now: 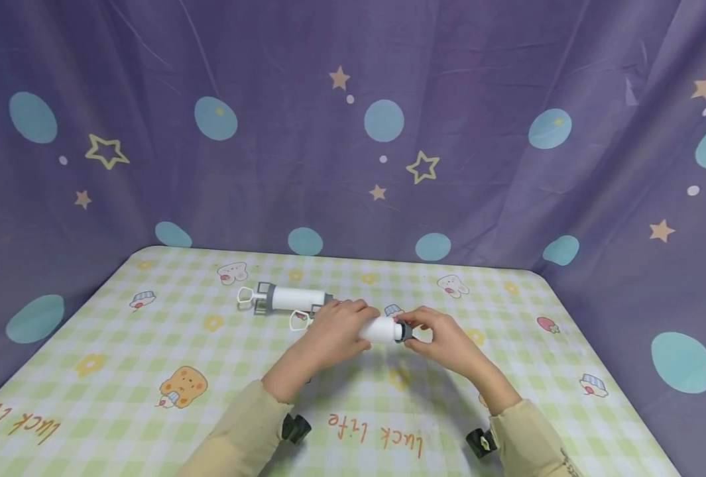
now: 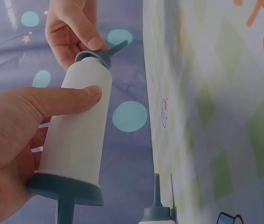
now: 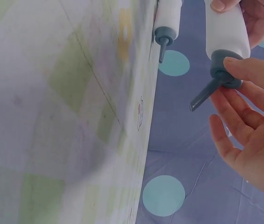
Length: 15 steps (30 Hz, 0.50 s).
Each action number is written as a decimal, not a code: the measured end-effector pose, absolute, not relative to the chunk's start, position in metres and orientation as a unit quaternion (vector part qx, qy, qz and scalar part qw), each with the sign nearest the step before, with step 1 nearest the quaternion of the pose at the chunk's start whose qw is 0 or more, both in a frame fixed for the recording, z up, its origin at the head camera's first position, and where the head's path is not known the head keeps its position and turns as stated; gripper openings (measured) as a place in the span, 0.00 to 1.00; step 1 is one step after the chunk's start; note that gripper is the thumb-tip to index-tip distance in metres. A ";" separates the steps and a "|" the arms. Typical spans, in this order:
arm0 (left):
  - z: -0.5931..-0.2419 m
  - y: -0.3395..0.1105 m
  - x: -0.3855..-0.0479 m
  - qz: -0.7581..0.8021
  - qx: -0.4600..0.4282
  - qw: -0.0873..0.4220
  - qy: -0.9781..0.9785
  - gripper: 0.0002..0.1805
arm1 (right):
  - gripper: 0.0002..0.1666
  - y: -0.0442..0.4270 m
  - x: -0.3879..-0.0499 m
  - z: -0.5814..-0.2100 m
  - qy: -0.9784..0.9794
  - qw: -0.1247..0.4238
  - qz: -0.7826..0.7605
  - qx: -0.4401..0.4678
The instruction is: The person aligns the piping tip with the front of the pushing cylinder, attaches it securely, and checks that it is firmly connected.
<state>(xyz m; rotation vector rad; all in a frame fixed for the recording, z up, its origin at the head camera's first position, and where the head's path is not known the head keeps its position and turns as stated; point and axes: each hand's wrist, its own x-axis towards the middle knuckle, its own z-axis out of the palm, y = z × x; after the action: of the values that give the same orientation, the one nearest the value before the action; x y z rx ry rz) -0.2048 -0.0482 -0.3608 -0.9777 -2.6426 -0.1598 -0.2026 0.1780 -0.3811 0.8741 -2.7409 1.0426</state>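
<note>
My left hand point(image 1: 336, 336) grips the white barrel of a large syringe point(image 2: 78, 126) held above the table, its thumb lying along the barrel. At the front end, my right hand point(image 1: 445, 343) pinches the grey nozzle cap point(image 3: 225, 67) between thumb and fingers. In the left wrist view the cap sits tilted on the barrel's neck, a bit of white neck showing below it. The thin grey nozzle point(image 3: 205, 97) points away from the barrel. A white loop handle point(image 1: 299, 320) sticks out behind my left hand.
A second white syringe point(image 1: 297, 299) with grey ends lies on the table just behind my left hand, its loop handle to the left. A green-and-white checked cloth point(image 1: 239, 377) covers the table. Beyond its far edge hangs a purple curtain point(image 1: 305, 192).
</note>
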 end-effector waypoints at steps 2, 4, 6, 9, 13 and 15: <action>-0.361 -0.048 -0.205 -0.052 -0.341 0.160 -0.925 0.26 | 0.25 0.178 -0.203 -0.382 -0.894 0.042 0.341 0.288; -0.362 -0.047 -0.205 -0.052 -0.340 0.159 -0.925 0.26 | 0.25 0.177 -0.203 -0.383 -0.893 0.041 0.342 0.290; -0.362 -0.046 -0.205 -0.050 -0.340 0.157 -0.926 0.25 | 0.25 0.177 -0.203 -0.383 -0.891 0.039 0.344 0.292; -0.362 -0.046 -0.204 -0.052 -0.340 0.152 -0.927 0.25 | 0.25 0.176 -0.203 -0.383 -0.890 0.036 0.345 0.295; -0.363 -0.045 -0.203 -0.051 -0.338 0.149 -0.928 0.26 | 0.24 0.175 -0.202 -0.382 -0.891 0.037 0.340 0.298; -0.363 -0.045 -0.203 -0.050 -0.336 0.147 -0.929 0.26 | 0.24 0.175 -0.202 -0.382 -0.894 0.040 0.333 0.297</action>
<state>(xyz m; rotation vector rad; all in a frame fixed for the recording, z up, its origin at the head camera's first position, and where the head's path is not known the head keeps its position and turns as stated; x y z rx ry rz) -0.2030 -0.0447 -0.3630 -0.9665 -2.6740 -0.1452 -0.2022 0.1748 -0.3818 0.9108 -2.7393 1.0217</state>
